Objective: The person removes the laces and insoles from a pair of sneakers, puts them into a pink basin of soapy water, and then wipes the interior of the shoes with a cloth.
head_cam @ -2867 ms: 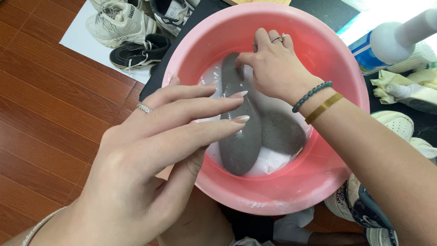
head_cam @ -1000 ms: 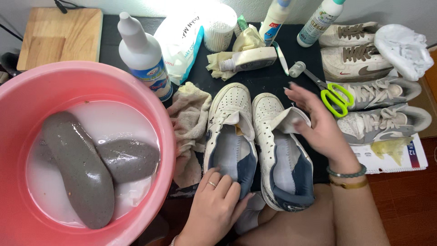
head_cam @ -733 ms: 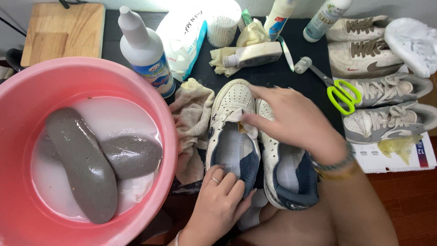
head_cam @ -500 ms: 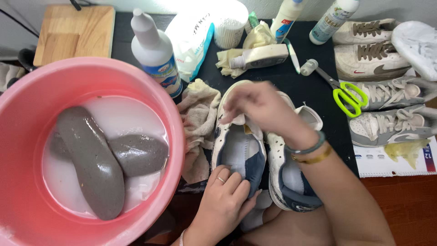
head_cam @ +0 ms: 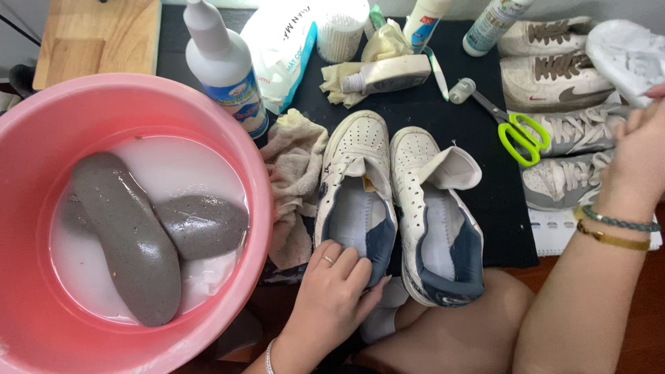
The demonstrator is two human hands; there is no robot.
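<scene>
My left hand grips the navy heel of the left white sneaker, fingers curled over its collar. The matching right sneaker lies beside it with its tongue folded up, both on a black mat. Out at the frame's right edge, my right hand has its fingertips against a crumpled white cloth; its grip is hidden. A pink basin at the left holds milky water with two grey insoles, a long one lying across a shorter one.
A beige rag lies between basin and sneakers. Behind stand a white bottle, a tube, a swab tub and a wooden board. Green-handled scissors and more sneakers lie at the right.
My right hand has left the left sneaker's tongue and swung right to the white cloth. My left hand has stayed on the sneaker's heel. The view shifted slightly.
</scene>
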